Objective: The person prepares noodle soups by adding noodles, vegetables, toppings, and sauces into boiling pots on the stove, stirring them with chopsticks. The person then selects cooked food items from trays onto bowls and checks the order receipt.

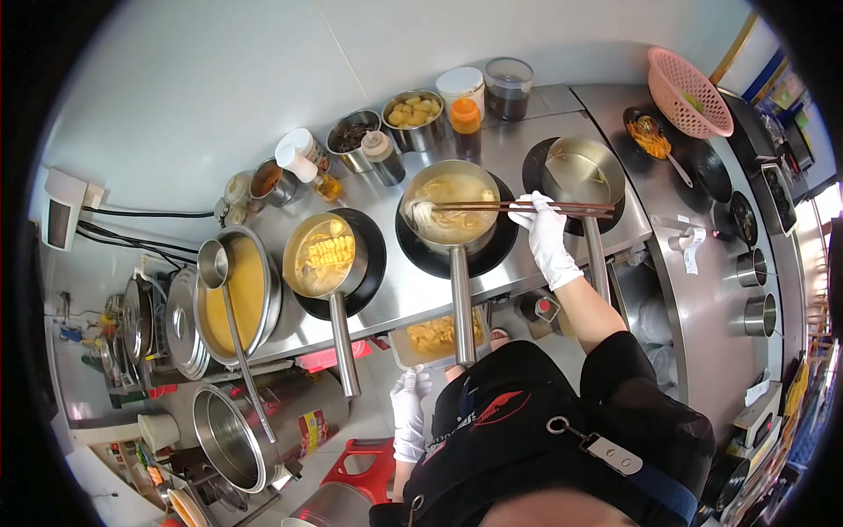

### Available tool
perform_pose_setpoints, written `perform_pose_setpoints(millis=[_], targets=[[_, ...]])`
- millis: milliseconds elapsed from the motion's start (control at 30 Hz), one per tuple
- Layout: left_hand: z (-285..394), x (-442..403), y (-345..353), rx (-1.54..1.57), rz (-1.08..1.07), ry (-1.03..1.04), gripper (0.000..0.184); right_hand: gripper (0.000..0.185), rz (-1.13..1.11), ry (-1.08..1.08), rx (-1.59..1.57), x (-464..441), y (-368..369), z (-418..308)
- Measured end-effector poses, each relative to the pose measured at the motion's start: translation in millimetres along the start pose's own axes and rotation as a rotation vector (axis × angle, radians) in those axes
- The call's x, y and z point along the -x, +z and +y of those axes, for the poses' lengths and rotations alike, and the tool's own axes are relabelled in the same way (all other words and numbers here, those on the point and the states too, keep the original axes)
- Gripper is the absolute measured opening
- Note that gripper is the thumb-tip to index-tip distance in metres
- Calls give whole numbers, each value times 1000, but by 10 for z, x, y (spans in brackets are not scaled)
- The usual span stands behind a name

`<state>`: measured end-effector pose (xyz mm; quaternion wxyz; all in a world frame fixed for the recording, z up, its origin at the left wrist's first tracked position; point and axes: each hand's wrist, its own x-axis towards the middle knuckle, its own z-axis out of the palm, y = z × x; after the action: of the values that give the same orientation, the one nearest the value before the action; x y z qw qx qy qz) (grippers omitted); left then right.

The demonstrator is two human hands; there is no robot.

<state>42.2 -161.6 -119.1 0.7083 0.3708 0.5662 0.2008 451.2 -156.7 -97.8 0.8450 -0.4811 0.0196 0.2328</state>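
Observation:
My right hand (546,239), in a white glove, is closed around long dark chopsticks (492,207). Their tips reach left into the middle saucepan (461,263), where pale noodles (423,213) sit at the rim in cloudy broth. Below and left of that pan's handle, my gloved left hand (409,408) hangs near my body, its fingers partly curled and what they hold, if anything, too small to make out. A saucepan with corn (331,251) stands on the left burner. The right saucepan (585,171) holds clear liquid.
At the left is a large pot of yellow broth (230,307) with a ladle (213,263). Bottles and metal containers (413,119) line the wall. A pink basket (689,92) and a dark bowl (647,133) stand at the right. A red stool (364,465) is below.

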Motion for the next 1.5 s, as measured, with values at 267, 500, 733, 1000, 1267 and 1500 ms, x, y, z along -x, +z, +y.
perform_pose_setpoints(millis=[267, 500, 733, 1000, 1267, 1500], targets=[[-10, -51, -29, 14, -20, -9, 30, 16, 12, 9, -77, -50, 58, -92], [5, -93, -31, 15, -22, -12, 28, 17, -118, -72, 30, 269, 285, -353], [46, -110, -73, 18, -50, -10, 28, 17, -441, -290, 520, 663, 472, -1065], [46, -150, -176, -16, -81, -7, 29, 14, -352, -435, 910, 466, 620, -951], [31, -140, -410, -27, -71, -16, 29, 14, -187, -203, 493, 125, 484, -646], [-40, -139, -642, -49, -90, -45, 29, 15, -215, -225, 461, 416, 480, -507]])
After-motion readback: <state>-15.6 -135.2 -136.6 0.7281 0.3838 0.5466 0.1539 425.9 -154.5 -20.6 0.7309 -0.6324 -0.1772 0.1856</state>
